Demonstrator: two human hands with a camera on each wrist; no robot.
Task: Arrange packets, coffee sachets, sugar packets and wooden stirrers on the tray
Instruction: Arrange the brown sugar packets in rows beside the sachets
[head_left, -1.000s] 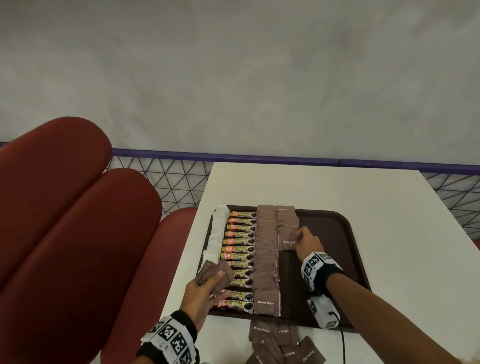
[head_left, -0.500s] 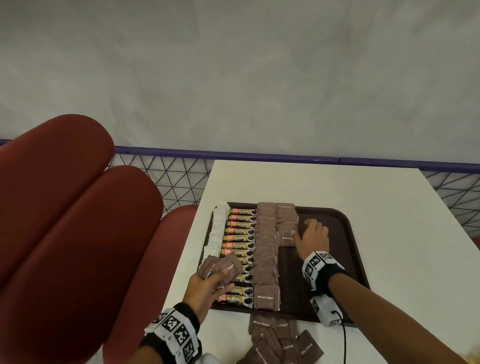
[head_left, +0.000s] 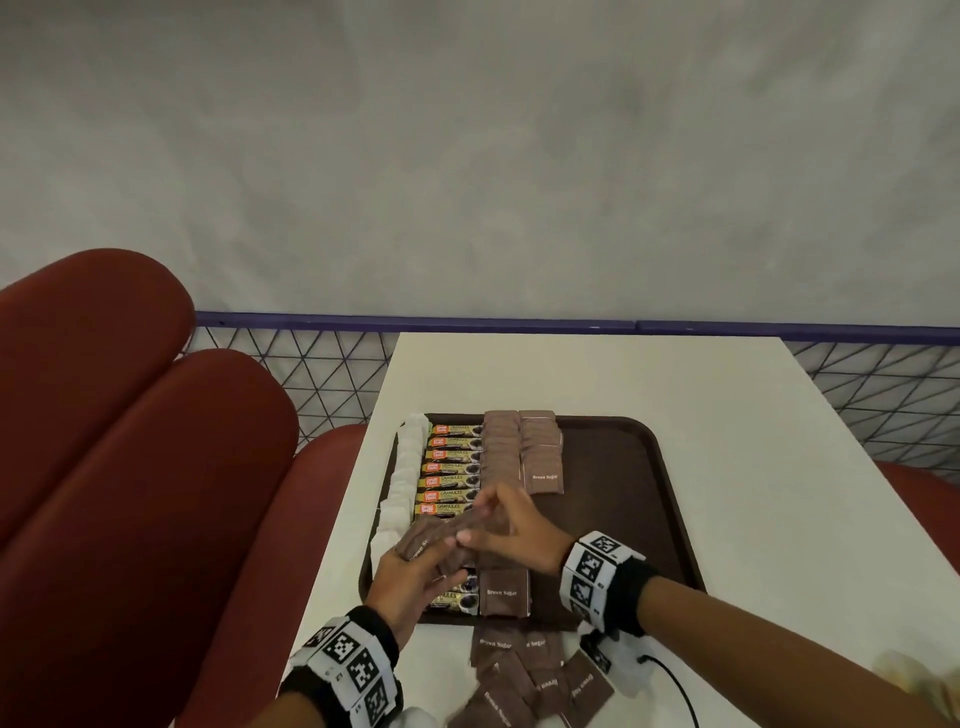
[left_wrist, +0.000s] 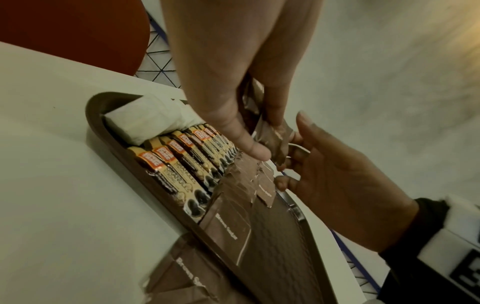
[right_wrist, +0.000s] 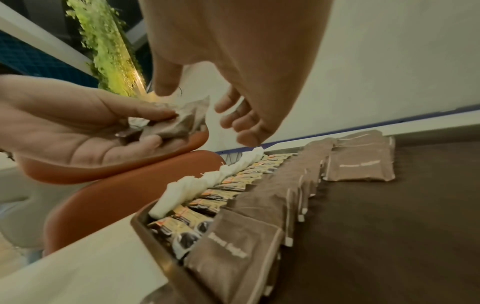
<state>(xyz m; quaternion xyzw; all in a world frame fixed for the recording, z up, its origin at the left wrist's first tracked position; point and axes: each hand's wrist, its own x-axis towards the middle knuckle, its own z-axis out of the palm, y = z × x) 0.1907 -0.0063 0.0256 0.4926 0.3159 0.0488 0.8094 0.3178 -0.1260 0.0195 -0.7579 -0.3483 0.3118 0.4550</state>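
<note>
A brown tray (head_left: 623, 493) lies on the white table. From left to right it holds a column of white packets (head_left: 405, 467), a column of coffee sachets (head_left: 452, 467) and two columns of brown sugar packets (head_left: 501, 457); the right one (head_left: 540, 457) is shorter. My left hand (head_left: 426, 566) hovers over the tray's near left and grips a small stack of brown sugar packets (head_left: 431, 540) (left_wrist: 272, 139) (right_wrist: 182, 121). My right hand (head_left: 514, 530) (right_wrist: 221, 92) reaches that stack with thumb and fingers spread, its fingertips at the packets' edge. No stirrers are in view.
Several loose brown sugar packets (head_left: 524, 675) lie on the table (head_left: 727, 441) in front of the tray, beside a black cable (head_left: 670, 680). Red padded seat backs (head_left: 130, 467) stand at the left. A mesh railing (head_left: 311, 374) runs behind the table.
My right hand left the shorter sugar column and swung left to the stack in my left hand. My left hand moved right, over the tray.
</note>
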